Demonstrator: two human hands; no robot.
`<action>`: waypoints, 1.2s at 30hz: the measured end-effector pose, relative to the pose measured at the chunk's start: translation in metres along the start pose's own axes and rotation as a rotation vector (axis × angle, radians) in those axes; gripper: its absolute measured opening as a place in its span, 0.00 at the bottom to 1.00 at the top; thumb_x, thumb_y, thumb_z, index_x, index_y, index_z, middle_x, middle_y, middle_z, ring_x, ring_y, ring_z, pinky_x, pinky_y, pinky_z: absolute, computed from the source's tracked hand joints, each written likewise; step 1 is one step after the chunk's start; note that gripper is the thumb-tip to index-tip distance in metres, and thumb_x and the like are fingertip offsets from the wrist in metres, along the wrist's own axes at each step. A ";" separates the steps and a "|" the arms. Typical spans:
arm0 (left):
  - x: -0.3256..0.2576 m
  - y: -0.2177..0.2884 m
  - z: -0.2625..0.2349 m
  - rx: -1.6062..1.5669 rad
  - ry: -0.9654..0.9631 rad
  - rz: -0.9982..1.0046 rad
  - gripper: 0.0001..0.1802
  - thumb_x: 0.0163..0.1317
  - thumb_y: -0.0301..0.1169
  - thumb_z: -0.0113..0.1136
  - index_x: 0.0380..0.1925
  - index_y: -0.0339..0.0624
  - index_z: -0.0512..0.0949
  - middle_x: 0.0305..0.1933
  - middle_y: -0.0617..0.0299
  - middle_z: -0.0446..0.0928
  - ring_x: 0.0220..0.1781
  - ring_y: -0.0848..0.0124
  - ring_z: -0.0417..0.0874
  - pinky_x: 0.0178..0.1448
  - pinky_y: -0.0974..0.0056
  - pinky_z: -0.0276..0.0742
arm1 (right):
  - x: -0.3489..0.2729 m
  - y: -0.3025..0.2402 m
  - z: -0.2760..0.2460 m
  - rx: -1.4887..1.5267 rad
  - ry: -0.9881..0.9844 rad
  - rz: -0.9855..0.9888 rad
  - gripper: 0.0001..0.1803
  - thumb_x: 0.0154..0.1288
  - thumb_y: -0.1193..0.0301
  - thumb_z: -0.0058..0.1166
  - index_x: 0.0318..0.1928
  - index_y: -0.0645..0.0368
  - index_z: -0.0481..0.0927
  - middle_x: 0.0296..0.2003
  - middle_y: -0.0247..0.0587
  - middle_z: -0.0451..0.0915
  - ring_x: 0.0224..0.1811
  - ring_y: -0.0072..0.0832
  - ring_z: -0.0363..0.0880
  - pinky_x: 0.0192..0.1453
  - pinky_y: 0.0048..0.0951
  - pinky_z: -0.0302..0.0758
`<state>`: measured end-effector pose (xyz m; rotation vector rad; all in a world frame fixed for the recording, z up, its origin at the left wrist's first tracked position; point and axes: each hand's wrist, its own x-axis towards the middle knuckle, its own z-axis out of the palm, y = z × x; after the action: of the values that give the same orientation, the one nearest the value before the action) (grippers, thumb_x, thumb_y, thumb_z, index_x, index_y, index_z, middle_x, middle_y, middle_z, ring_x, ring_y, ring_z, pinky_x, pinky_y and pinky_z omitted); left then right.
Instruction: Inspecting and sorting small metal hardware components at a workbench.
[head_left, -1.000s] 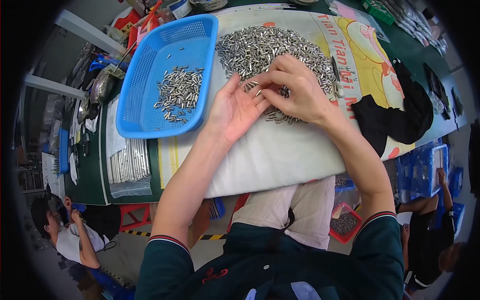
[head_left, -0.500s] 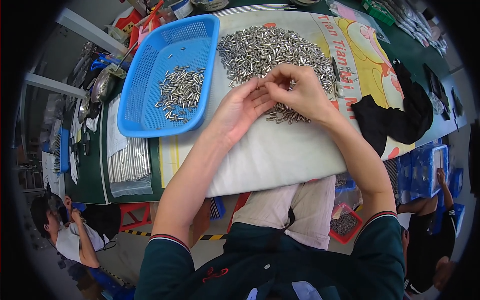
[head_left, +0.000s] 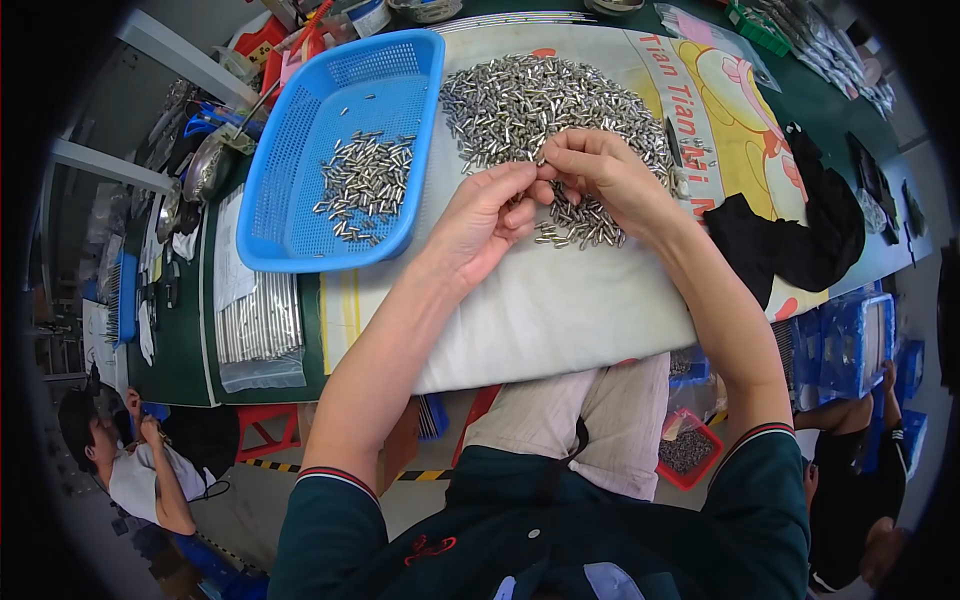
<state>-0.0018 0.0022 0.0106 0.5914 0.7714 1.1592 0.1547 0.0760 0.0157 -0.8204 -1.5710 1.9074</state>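
In front of the near side of a big heap of short silver metal pins (head_left: 545,100), my two hands meet at the fingertips. My right hand (head_left: 608,178) is closed in a pinch, with what looks like one small metal pin between thumb and forefinger. My left hand (head_left: 488,212) is curled, its thumb and forefinger pressed together beside the right fingertips; whatever it holds is hidden. Left of the heap stands a blue plastic basket (head_left: 268,215) with a smaller lot of the same pins (head_left: 368,175) inside.
A pale printed cloth (head_left: 560,310) covers the green table. Black fabric (head_left: 770,240) lies at the right. Bagged metal rods (head_left: 258,325) lie below the basket. A red bin (head_left: 690,450) of small parts is under the table. Other people sit at far left and far right.
My left hand has gone from open, palm up, to curled with thumb and forefinger together. The right hand has shifted slightly, still pinching. Basket and heap look unchanged.
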 end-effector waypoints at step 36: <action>0.007 -0.007 -0.007 -0.235 -0.039 -0.061 0.18 0.61 0.23 0.44 0.50 0.25 0.63 0.44 0.45 0.73 0.36 0.69 0.78 0.39 0.71 0.77 | -0.023 -0.029 -0.125 -1.449 0.776 0.247 0.12 0.45 0.64 0.54 0.29 0.58 0.80 0.28 0.46 0.80 0.33 0.39 0.79 0.40 0.36 0.74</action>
<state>-0.0019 0.0072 -0.0007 0.3915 0.6053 1.1591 0.2637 0.1470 0.0298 -2.0121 -2.1258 0.0761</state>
